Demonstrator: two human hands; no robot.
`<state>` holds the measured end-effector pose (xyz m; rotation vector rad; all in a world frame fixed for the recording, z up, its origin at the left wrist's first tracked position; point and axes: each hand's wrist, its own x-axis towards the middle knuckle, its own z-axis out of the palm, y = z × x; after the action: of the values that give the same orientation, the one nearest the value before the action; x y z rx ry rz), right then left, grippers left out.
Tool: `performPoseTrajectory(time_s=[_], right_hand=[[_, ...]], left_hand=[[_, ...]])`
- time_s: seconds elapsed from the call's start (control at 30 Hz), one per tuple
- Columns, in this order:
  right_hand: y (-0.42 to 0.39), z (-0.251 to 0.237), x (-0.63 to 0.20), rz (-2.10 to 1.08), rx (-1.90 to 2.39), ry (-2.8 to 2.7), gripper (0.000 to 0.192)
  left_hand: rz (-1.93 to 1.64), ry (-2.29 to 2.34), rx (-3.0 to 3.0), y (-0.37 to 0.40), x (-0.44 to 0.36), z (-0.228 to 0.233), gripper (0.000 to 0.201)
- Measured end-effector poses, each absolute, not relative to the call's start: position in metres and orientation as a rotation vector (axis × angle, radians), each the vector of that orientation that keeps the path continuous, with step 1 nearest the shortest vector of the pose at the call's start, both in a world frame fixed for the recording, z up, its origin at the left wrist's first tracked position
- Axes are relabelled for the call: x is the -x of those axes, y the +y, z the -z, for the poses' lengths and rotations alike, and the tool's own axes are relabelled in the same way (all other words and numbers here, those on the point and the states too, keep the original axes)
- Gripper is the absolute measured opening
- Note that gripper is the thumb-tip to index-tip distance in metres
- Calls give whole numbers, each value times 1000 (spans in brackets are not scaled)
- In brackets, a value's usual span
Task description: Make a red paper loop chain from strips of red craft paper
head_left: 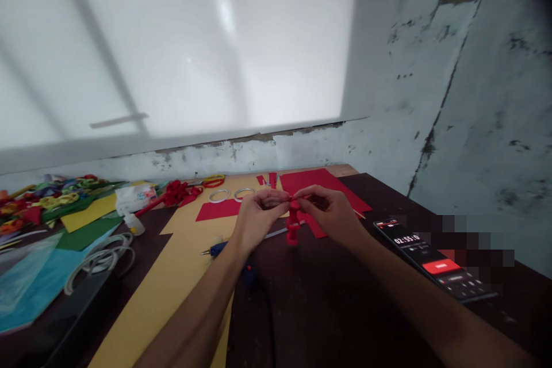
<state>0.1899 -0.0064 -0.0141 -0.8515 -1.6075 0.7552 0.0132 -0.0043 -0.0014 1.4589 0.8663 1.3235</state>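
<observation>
- Red folded strip (292,236): its upper end is hidden by the fingertips of the left hand (259,215) and right hand (330,211); its folds are blurred.
- Blue glue gun (218,249): partly covered by the left wrist; its cord (271,328) leaves at the bottom edge.
- Phone (414,247): last timer digits and small text unreadable.
- Tan paper (172,287): cut off at the bottom.
- Blue sheet (32,310): cut off at the left.

so your dark table (323,305) has tan sheets (161,287) spread over part of it, a phone (426,259) off right, plus a blue sheet (32,299) and some long black thing (84,310) on your left
</observation>
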Motion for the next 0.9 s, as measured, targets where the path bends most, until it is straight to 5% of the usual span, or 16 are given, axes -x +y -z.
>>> performPoseTrajectory(time_s=[0.5,0.9], right_hand=[[-7,14,-191,-669,857,-1695,14],[0,21,-189,-1262,678,-1310,21]], left_hand=[[-1322,879,-1471,-4,-13,2,25],[-1346,873,-1365,-5,-13,-1,28]])
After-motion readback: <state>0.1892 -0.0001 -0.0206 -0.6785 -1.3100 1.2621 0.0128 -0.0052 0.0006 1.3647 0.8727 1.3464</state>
